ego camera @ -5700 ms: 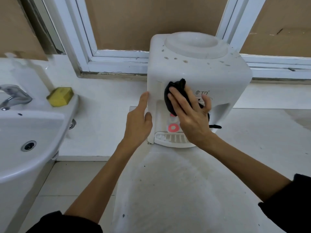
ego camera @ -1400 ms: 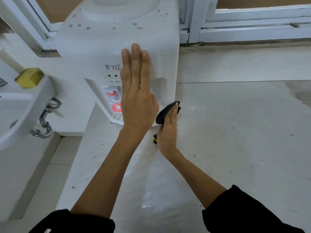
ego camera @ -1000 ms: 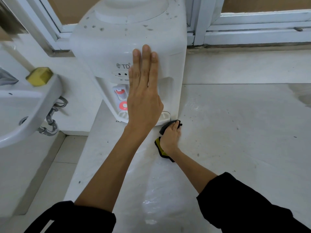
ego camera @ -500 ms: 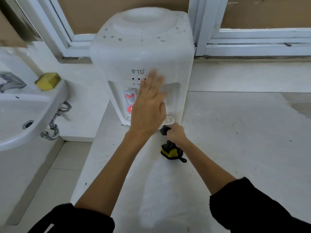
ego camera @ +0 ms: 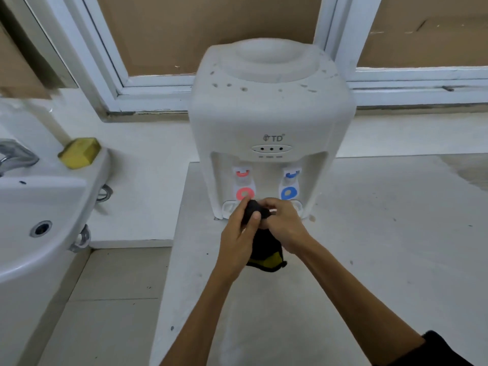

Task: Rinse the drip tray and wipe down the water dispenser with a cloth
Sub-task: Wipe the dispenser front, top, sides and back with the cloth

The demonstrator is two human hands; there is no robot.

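Both hands grip one black cloth [ego camera: 260, 240] with a yellow edge, bunched between them just in front of the water dispenser [ego camera: 269, 122]. Left hand [ego camera: 239, 233]: fingers curled round the upper wad, thumb pressed on top of it. Right hand [ego camera: 284, 225]: fingers curled over the cloth's right side, pinching it. Lower end of the cloth hangs down between the wrists, yellow trim at the bottom; can't tell if it touches the counter [ego camera: 369, 247].

Head view, only view. Dispenser is white, upright on the counter against the window frame [ego camera: 340, 35], top dotted with dark specks, no bottle in the top well. TD logo and three small dots on the front panel. Red tap [ego camera: 244, 184] on the left, blue tap [ego camera: 289, 184] on the right, both in the recess. Drip tray [ego camera: 227, 207] sits at the base under the taps, mostly hidden behind the hands; its left and right ends show. Sink [ego camera: 39, 207] at far left, well apart from the dispenser, with a metal faucet [ego camera: 15, 154] and a yellow sponge [ego camera: 79, 151] resting on its rim. Black sleeve [ego camera: 446, 350] at the lower right on the right arm.
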